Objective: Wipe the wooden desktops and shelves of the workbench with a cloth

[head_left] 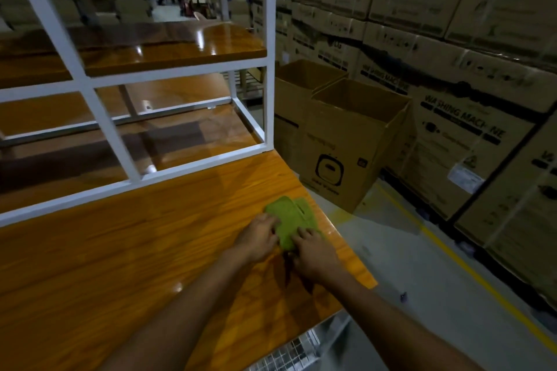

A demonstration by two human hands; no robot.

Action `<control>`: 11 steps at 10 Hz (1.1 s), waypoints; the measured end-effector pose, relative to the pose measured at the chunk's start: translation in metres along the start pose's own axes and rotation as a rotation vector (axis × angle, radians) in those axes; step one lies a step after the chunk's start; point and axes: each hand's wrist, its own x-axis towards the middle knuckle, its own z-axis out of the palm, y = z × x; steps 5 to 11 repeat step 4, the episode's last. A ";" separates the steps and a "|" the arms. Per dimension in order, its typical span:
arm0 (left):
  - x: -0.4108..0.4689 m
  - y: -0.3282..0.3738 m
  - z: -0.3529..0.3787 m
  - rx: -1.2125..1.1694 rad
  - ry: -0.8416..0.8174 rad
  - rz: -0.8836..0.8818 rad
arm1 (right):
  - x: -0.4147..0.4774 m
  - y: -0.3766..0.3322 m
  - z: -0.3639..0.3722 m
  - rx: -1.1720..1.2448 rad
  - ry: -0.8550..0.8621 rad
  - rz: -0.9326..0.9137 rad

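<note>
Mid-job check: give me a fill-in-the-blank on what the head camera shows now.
The left hand and right hand both touch a ____ cloth.
The cloth lies on the wooden desktop near its ____ edge.
The shelf frame on the desktop is painted ____.
The open boxes on the floor are made of ____.
Missing words: green; right; white; cardboard.

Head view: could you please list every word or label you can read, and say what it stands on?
"WASHING MACHINE": on the stacked carton right of the open box.
The print under the open box's icon, the white label and the other cartons' print: too blurred to read.
</note>
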 end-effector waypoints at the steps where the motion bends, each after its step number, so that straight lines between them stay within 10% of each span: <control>1: 0.010 0.014 0.022 0.255 -0.188 0.053 | -0.006 0.008 0.011 -0.003 0.005 -0.014; 4: 0.029 0.030 -0.024 0.220 -0.199 0.074 | -0.012 0.027 -0.031 0.168 0.339 0.115; 11: 0.029 0.030 -0.024 0.220 -0.199 0.074 | -0.012 0.027 -0.031 0.168 0.339 0.115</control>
